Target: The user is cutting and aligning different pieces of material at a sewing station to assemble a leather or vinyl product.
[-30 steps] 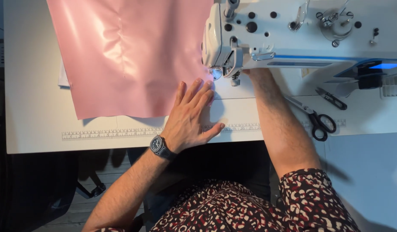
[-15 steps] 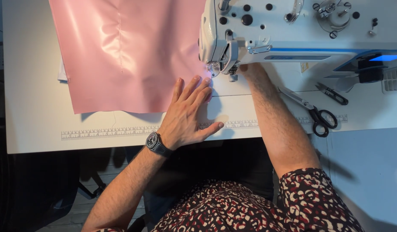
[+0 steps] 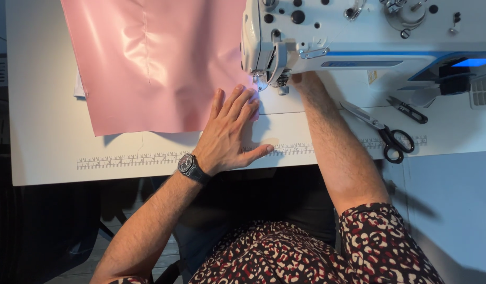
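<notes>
Fabric, pink and glossy [image 3: 164,63], lies flat on the white sewing table [image 3: 43,137], its right edge running in under the head of the white sewing machine [image 3: 358,31]. My left hand [image 3: 229,131] presses on its lower right corner, fingers stretched out flat and released, grasping nothing; a dark wristwatch [image 3: 190,165] sits on that wrist. My right hand [image 3: 301,79] reaches under the machine head just beside the needle, mostly hidden, so I cannot tell how its fingers are set. Black-handled scissors [image 3: 385,134] and small thread snips [image 3: 408,109] lie to the right.

Head camera looks straight down, close over table [image 3: 53,158].
</notes>
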